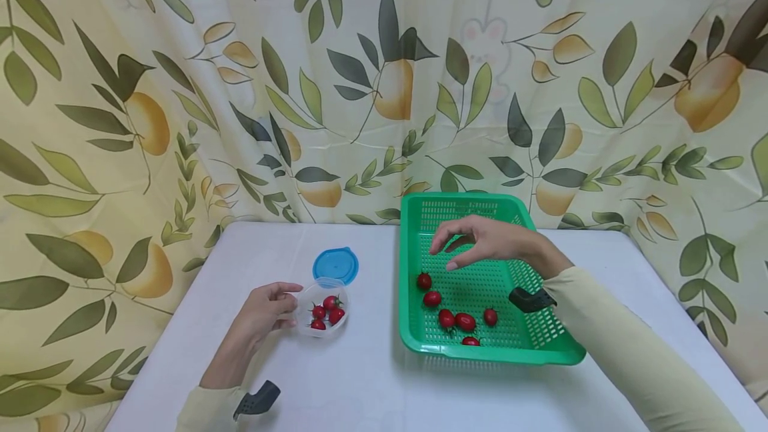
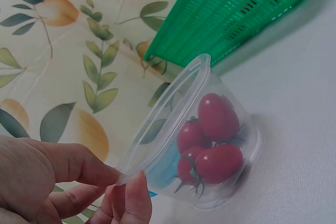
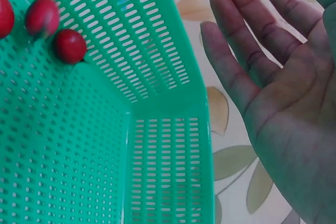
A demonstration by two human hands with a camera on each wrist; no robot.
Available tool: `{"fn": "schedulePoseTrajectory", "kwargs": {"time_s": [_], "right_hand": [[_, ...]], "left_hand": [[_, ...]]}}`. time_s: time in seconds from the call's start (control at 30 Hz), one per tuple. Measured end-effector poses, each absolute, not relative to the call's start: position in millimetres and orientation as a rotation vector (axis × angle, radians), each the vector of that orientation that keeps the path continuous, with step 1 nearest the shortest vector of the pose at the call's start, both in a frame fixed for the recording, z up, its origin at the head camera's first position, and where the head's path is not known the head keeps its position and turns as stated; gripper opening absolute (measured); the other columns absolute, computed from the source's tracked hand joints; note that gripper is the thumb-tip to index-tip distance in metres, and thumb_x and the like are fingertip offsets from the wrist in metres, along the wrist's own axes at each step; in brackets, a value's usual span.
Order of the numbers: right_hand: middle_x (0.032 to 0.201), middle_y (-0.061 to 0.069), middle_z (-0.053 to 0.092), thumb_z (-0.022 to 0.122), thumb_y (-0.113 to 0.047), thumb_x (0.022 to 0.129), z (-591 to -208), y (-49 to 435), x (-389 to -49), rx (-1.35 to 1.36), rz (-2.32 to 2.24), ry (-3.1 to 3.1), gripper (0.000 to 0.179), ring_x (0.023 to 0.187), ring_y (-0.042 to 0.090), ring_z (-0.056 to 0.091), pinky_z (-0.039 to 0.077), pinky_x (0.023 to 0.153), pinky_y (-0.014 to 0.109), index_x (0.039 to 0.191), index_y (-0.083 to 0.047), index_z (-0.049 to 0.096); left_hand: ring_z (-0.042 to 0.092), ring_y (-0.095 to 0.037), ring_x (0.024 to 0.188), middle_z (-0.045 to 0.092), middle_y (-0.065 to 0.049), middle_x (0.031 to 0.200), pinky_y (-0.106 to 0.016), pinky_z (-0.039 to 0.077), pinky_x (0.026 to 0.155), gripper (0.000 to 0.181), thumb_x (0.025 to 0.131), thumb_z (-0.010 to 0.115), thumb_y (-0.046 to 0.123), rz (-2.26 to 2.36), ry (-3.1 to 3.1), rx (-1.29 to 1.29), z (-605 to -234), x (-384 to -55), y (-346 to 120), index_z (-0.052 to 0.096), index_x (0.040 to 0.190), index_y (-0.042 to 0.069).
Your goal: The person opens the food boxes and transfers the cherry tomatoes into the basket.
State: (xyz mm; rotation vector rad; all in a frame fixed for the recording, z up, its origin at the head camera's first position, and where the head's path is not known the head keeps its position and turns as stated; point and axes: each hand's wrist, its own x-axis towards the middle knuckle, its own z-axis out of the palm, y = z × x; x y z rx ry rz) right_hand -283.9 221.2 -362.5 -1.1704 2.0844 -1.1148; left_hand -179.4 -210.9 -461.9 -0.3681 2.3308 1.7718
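Observation:
My left hand [image 1: 267, 313] pinches the rim of a clear plastic tub [image 1: 304, 327] between thumb and fingers. Inside the tub lie several cherry tomatoes [image 2: 219, 163], some with green stems. Over the green basket [image 1: 409, 245] hovers my right hand [image 1: 483, 242], its fingers loosely bent and nothing in them. Several more cherry tomatoes [image 1: 465, 322] lie on the basket floor, mostly toward its near and left sides. In the right wrist view the palm and extended fingers [image 3: 257, 51] show beside the basket wall.
A blue lid [image 1: 336, 264] lies flat on the white table [image 1: 360, 385], just behind the tub. The basket's raised walls stand to the right of the tub. A leaf-and-fruit patterned curtain [image 1: 360, 152] hangs along the table's far edge.

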Motion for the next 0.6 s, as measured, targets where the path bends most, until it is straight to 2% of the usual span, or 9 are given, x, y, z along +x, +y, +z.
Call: {"fn": "schedulePoseTrajectory", "kwargs": {"time_s": [0.2,0.4,0.53,0.6], "right_hand": [[0.122,0.007,0.066,0.074,-0.014,0.093,-361,208,-284,-1.148,-1.127,2.037,0.028,0.115,0.026,0.065,0.053,0.101,0.050,0.120,-0.014,0.067],[0.124,0.019,0.065,0.074,-0.015,0.093,-363,187,-284,-1.102,-1.109,1.987,0.032,0.115,0.036,0.063,0.055,0.098,0.042,0.123,-0.006,0.066],[0.124,0.017,0.067,0.074,-0.019,0.094,-360,171,-284,-1.061,-1.065,2.001,0.033,0.116,0.032,0.064,0.056,0.096,0.037,0.124,-0.007,0.067],[0.122,0.011,0.070,0.074,-0.021,0.094,-359,162,-283,-1.051,-1.040,2.015,0.031,0.114,0.027,0.065,0.056,0.095,0.037,0.123,-0.011,0.068]], "left_hand": [[0.062,-0.030,0.091,0.059,-0.014,0.103,-0.027,0.060,0.069,0.032,0.098,0.062,0.005,1.773,2.331,-0.374,-462,-181,-211,0.064,0.129,0.001],[0.063,-0.029,0.089,0.060,-0.015,0.105,-0.029,0.061,0.071,0.032,0.098,0.063,0.007,1.766,2.343,-0.377,-462,-181,-210,0.064,0.129,0.002],[0.062,-0.030,0.090,0.060,-0.015,0.105,-0.030,0.061,0.071,0.033,0.098,0.062,0.007,1.766,2.334,-0.373,-460,-180,-210,0.063,0.130,0.001],[0.063,-0.031,0.091,0.060,-0.015,0.105,-0.029,0.061,0.071,0.033,0.098,0.062,0.007,1.764,2.330,-0.378,-460,-180,-210,0.063,0.130,0.001]]}}
